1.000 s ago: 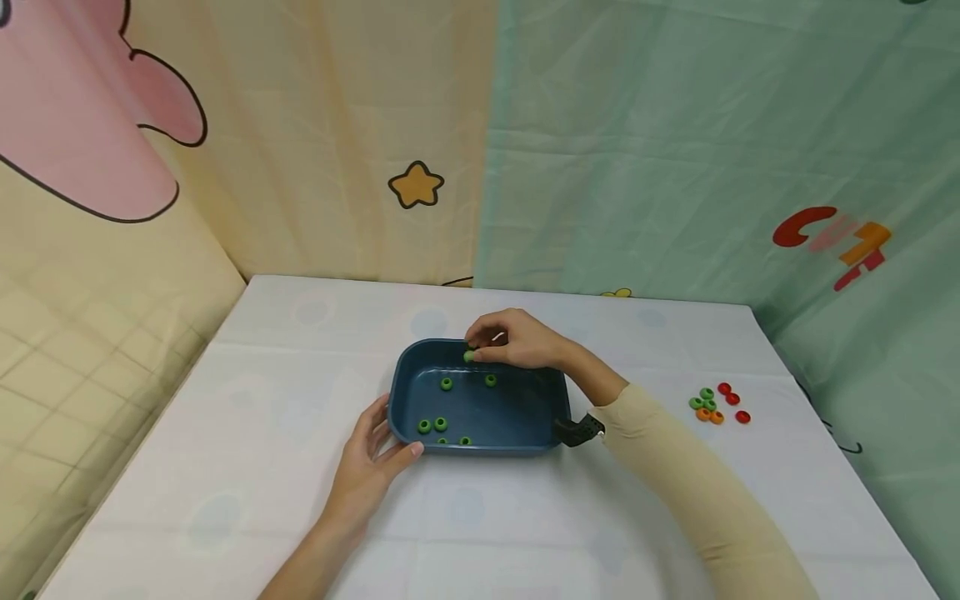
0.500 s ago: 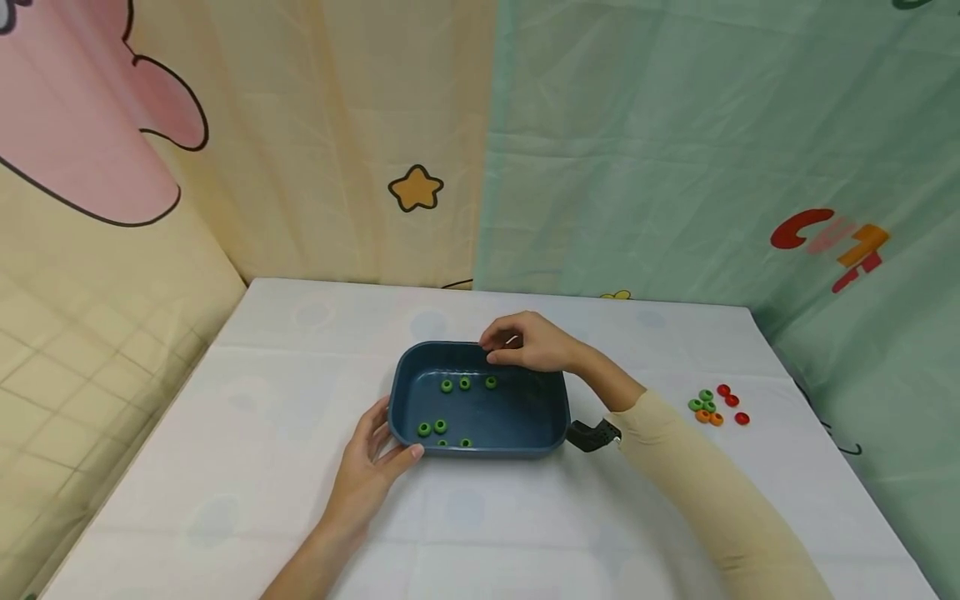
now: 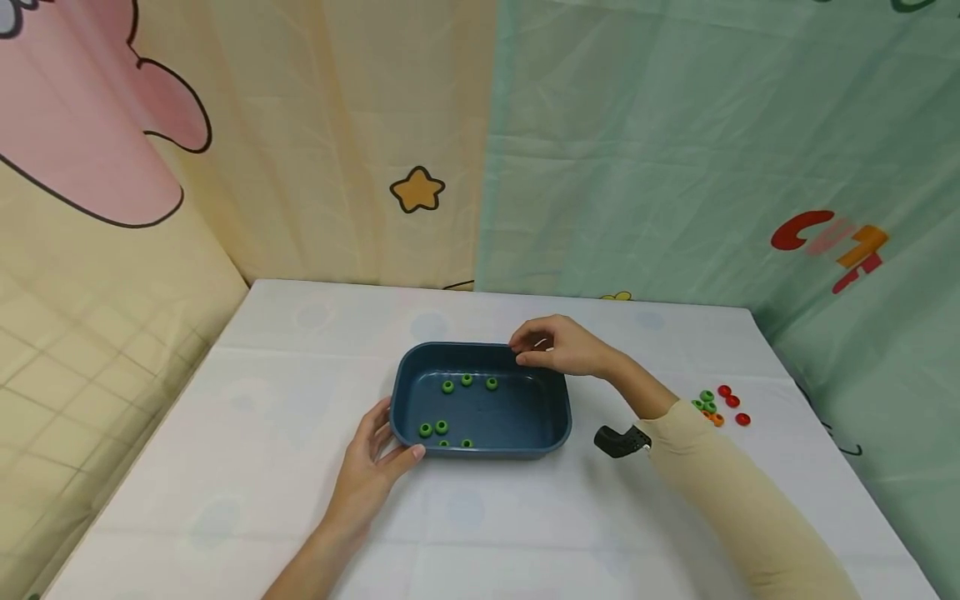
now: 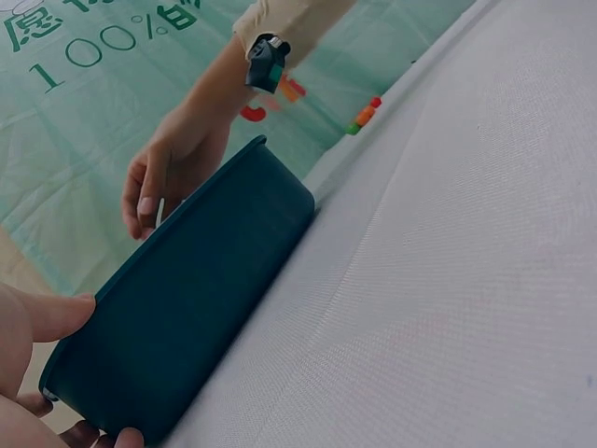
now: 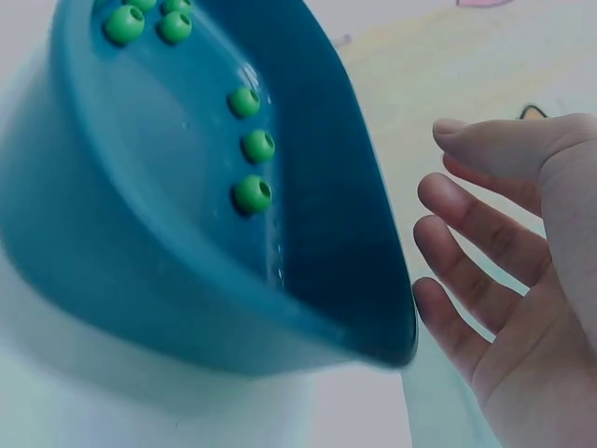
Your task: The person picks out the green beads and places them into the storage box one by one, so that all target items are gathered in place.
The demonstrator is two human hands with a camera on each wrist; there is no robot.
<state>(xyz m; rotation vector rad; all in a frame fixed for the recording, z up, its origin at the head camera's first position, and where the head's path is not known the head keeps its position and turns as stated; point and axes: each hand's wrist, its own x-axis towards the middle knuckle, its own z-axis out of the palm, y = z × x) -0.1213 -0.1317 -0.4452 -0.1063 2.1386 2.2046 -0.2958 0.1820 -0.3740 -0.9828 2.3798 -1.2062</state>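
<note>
A dark blue rectangular tray (image 3: 513, 421) with rounded corners stands on the table in the head view. Several green beads (image 3: 447, 387) lie on its floor, at the back and near the front left. My left hand (image 3: 367, 467) grips the tray's front left corner, thumb on the rim (image 4: 84, 327) and fingers at the side and underneath. Over the back right part of the tray hovers my right hand (image 3: 566, 346), its fingers loosely bent and holding nothing. The right wrist view shows that hand's spread fingers (image 5: 457, 266) beside the tray's rim, with nothing between them.
To the right on the white tablecloth (image 3: 247, 467) lie loose green, orange and red beads (image 3: 732, 402); the right sleeve (image 3: 720, 475) partly covers that group. A black strap device (image 3: 621, 442) sits on the right wrist. Printed curtains (image 3: 637, 167) hang behind the table.
My right hand let a green bead drop into the back of the tray, then drew rightward, fingers empty. My left hand and the tray stay in place.
</note>
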